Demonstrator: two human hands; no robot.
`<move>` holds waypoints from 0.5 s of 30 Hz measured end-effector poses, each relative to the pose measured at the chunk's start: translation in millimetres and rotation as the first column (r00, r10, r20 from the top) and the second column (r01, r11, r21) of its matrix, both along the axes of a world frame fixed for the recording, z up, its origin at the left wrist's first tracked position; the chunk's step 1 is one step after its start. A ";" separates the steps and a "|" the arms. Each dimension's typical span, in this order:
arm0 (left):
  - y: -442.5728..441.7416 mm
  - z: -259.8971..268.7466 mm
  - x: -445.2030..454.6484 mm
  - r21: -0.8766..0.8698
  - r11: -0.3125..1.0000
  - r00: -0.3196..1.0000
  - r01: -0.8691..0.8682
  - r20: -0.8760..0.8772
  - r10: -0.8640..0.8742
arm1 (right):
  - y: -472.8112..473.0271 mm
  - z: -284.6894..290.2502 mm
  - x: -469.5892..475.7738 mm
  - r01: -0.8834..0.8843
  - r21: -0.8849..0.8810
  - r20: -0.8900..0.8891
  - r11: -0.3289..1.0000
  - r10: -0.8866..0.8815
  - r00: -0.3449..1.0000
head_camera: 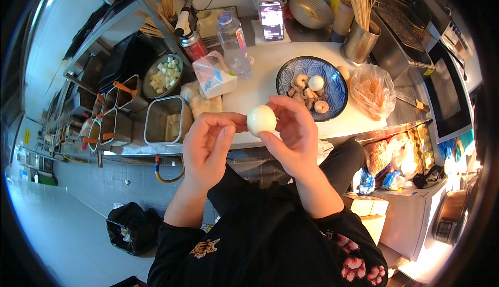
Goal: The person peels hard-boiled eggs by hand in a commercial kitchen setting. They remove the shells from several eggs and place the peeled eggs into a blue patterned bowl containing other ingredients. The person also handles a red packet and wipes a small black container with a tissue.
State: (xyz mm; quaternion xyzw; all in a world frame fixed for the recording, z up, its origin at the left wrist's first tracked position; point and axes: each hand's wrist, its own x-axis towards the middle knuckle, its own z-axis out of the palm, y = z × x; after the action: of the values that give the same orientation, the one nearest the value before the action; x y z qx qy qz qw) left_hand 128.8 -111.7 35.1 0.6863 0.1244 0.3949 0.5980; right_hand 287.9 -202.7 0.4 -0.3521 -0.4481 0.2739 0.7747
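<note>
A smooth, pale, peeled egg (pixel 261 120) is held up in front of the white cutting board. My right hand (pixel 293 135) grips it, the thumb at its lower edge and the fingers curled by its right side. From the left, a fingertip of my left hand (pixel 208 142) reaches the egg's edge; that thumb is apart from it. Beyond my right hand lies a blue patterned plate (pixel 336 92) with a dark rim. On it are another whitish egg (pixel 315 83) and several greyish-brown and pale pieces (pixel 308 96), whose kind I cannot make out.
Left of the cutting board (pixel 257 59) stand a metal container (pixel 163 123) and a bowl of cut scallion (pixel 163 75). A plastic bottle (pixel 234 45), a torch canister (pixel 191 41) and a lit phone (pixel 271 20) stand behind. A tied plastic bag (pixel 373 92) and a knife (pixel 413 101) lie right.
</note>
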 end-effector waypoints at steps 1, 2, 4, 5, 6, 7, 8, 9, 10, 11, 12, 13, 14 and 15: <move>0.0 -1.4 0.6 -0.024 1.000 1.000 -0.004 -0.018 0.004 | -0.1 -0.2 0.3 0.036 -0.005 0.020 0.999 -0.036 0.999; 0.2 -3.0 1.4 -0.048 0.999 0.999 -0.008 -0.036 0.006 | -0.3 -0.6 0.8 0.085 -0.018 0.061 0.996 -0.084 0.995; 0.6 -6.4 3.9 -0.126 0.992 0.999 0.002 -0.042 -0.007 | 0.1 -2.2 1.9 0.180 -0.037 0.144 0.983 -0.173 0.974; 0.0 -7.9 6.5 -0.180 0.983 0.999 0.018 -0.029 -0.024 | 0.0 -2.3 2.6 0.215 -0.044 0.177 0.976 -0.204 0.963; 0.4 -9.7 8.7 -0.232 0.972 0.999 0.037 -0.017 -0.042 | -0.1 -2.5 3.3 0.251 -0.049 0.208 0.967 -0.236 0.949; 1.9 -13.6 9.7 -0.268 0.962 0.998 0.052 -0.019 -0.060 | -0.1 -3.0 4.2 0.288 -0.053 0.239 0.956 -0.268 0.933; 3.7 -19.5 10.2 -0.303 0.951 0.997 0.068 -0.021 -0.078 | -0.2 -3.9 5.5 0.309 -0.051 0.265 0.950 -0.285 0.921; 5.8 -22.2 11.8 -0.335 0.938 0.995 0.088 -0.022 -0.101 | -0.1 -2.4 7.4 0.335 -0.045 0.290 0.941 -0.308 0.906; 6.4 -24.0 14.1 -0.359 0.929 0.995 0.086 -0.020 -0.099 | -0.3 -1.0 9.0 0.361 -0.040 0.314 0.932 -0.331 0.890; 5.9 -25.7 16.8 -0.384 0.920 0.995 0.083 -0.018 -0.097 | -1.0 0.6 10.1 0.368 -0.045 0.319 0.929 -0.336 0.886; 5.4 -27.8 19.6 -0.408 0.909 0.995 0.081 -0.017 -0.097 | -2.3 1.0 11.4 0.377 -0.050 0.325 0.925 -0.342 0.882; 6.5 -28.5 21.2 -0.402 0.912 0.994 0.085 -0.027 -0.104 | -3.1 1.2 12.7 0.385 -0.056 0.330 0.921 -0.347 0.878; 8.5 -28.6 21.8 -0.396 0.914 0.993 0.088 -0.037 -0.111 | -2.2 0.0 14.2 0.407 -0.045 0.329 0.912 -0.371 0.868; 9.7 -29.3 23.3 -0.393 0.915 0.992 0.093 -0.047 -0.121 | -1.4 -3.1 16.8 0.431 -0.038 0.330 0.902 -0.396 0.857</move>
State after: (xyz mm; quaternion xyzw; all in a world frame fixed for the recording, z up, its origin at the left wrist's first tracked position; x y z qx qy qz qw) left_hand 152.1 -102.0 5.7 0.5727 0.1835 0.3046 0.7387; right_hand 304.7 -204.1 -2.7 -0.5212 -0.4636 0.0657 0.7135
